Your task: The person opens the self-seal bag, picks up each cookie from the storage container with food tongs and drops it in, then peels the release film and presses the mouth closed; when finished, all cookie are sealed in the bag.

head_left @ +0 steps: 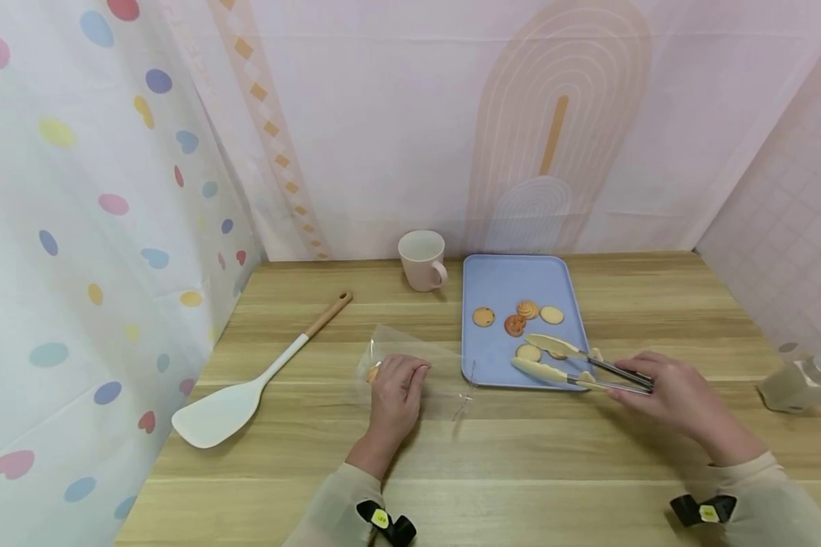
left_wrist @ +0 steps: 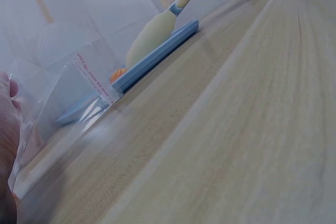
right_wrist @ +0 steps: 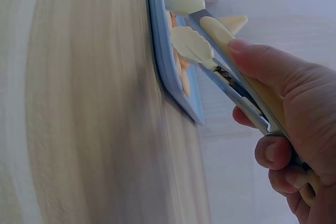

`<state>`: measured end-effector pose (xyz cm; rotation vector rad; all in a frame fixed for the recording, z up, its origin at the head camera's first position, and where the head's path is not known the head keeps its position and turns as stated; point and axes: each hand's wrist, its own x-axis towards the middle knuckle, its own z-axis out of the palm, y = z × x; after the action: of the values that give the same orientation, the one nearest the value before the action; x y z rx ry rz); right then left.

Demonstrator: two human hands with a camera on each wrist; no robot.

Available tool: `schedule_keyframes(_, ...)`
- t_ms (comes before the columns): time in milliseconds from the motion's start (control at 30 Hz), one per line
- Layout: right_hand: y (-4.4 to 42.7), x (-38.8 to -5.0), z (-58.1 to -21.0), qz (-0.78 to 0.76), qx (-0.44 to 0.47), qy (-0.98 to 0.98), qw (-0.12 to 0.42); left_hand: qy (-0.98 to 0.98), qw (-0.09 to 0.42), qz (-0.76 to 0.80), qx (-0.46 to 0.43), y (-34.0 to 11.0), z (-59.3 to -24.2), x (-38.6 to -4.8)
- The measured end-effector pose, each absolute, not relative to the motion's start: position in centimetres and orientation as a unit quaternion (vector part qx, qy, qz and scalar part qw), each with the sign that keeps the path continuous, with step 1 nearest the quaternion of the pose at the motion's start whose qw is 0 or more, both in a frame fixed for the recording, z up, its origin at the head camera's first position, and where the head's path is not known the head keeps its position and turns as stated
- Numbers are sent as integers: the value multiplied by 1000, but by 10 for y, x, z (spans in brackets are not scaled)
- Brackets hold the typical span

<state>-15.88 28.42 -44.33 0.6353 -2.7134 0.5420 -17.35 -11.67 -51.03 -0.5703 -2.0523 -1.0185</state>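
My right hand (head_left: 680, 399) grips the steel and cream tongs (head_left: 612, 368), whose two heads stand apart over the near part of the blue tray (head_left: 513, 277). A pale round cookie (head_left: 528, 352) lies between the heads. Several other cookies, among them a brown one (head_left: 515, 325), a swirled one (head_left: 527, 309) and a speckled one (head_left: 483, 317), lie farther back on the tray. My left hand (head_left: 397, 391) pinches a clear plastic bag (head_left: 445, 380) left of the tray; a cookie (head_left: 373, 372) shows inside it. In the right wrist view the fingers wrap the tongs (right_wrist: 241, 82).
A pink mug (head_left: 422, 262) stands behind the bag, near the back edge. On the left lies a white spatula (head_left: 222, 410) with a wooden handle. A lidded jar (head_left: 803, 384) is at the far right. Curtains hang behind and to the left of the wooden table (head_left: 492, 463).
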Motion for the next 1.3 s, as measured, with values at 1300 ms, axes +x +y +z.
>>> schedule_keyframes(1300, 267, -137, -436, 250, 273, -904, 216, -813, 366, -397, -218, -114, -511, -173)
